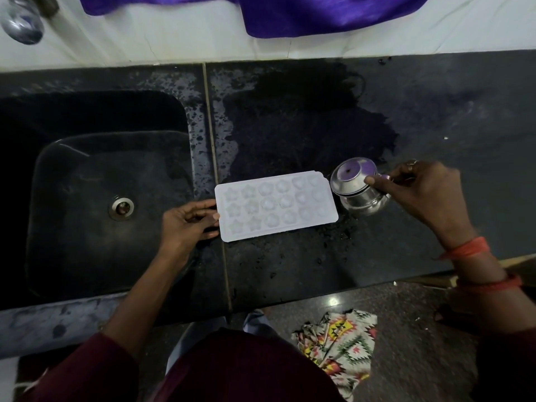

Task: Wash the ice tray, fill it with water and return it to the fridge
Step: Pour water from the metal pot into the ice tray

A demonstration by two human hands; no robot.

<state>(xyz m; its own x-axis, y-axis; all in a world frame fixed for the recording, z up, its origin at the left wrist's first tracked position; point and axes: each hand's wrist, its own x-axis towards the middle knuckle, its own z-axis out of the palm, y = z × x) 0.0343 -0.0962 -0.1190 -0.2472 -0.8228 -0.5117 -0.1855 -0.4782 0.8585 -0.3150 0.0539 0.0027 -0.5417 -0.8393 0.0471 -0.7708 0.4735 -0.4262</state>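
A white ice tray (277, 206) with star, flower and heart moulds lies flat on the dark counter, just right of the sink. My left hand (188, 224) holds its left end, thumb on the rim. My right hand (417, 192) grips the rim of a small steel pot (358, 188) that stands against the tray's right end, tilted slightly toward the tray. Whether the moulds hold water I cannot tell.
A dark sink (95, 198) with a round drain (121, 208) lies to the left. The counter (304, 126) around the tray is wet. A tap (21, 21) shows at top left, purple cloth (304, 13) hangs behind, and a patterned cloth (339, 349) lies on the floor.
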